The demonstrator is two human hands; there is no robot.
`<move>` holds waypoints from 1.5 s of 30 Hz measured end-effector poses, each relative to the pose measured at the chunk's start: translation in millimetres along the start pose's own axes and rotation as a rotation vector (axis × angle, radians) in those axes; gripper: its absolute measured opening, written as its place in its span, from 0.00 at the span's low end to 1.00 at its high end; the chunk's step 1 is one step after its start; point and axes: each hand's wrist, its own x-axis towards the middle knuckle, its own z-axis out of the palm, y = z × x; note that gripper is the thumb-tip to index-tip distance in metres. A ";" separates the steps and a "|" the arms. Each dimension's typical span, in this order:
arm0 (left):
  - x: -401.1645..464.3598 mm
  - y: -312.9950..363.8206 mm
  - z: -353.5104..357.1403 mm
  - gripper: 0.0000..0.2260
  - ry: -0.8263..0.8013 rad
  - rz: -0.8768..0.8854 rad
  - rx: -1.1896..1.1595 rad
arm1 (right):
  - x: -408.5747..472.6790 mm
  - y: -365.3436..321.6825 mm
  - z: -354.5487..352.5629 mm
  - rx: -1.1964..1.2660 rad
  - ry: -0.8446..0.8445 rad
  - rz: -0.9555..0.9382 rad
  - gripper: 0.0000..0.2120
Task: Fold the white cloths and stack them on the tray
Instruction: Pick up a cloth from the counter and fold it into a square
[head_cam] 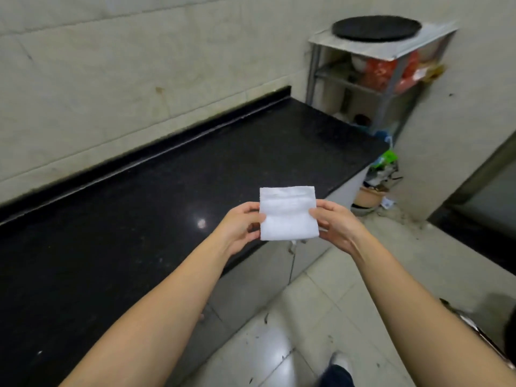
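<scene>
Above counter edge (251, 255) | holding folded white cloth (287, 216) aloft, left hand (240, 230) and right hand (335, 227) pinching opposite sides | stacking pending; round black tray (375, 28) on far shelf apparently empty

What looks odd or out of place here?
The folded white cloth, pinched between the left hand and the right hand, looks neat. The floor is littered with dark debris, and clutter sits beside the counter's end.
</scene>
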 end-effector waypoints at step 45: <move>531.1 320.5 552.0 0.11 0.198 0.394 -0.031 | 472.2 -518.9 -492.3 -0.229 -0.128 -0.328 0.08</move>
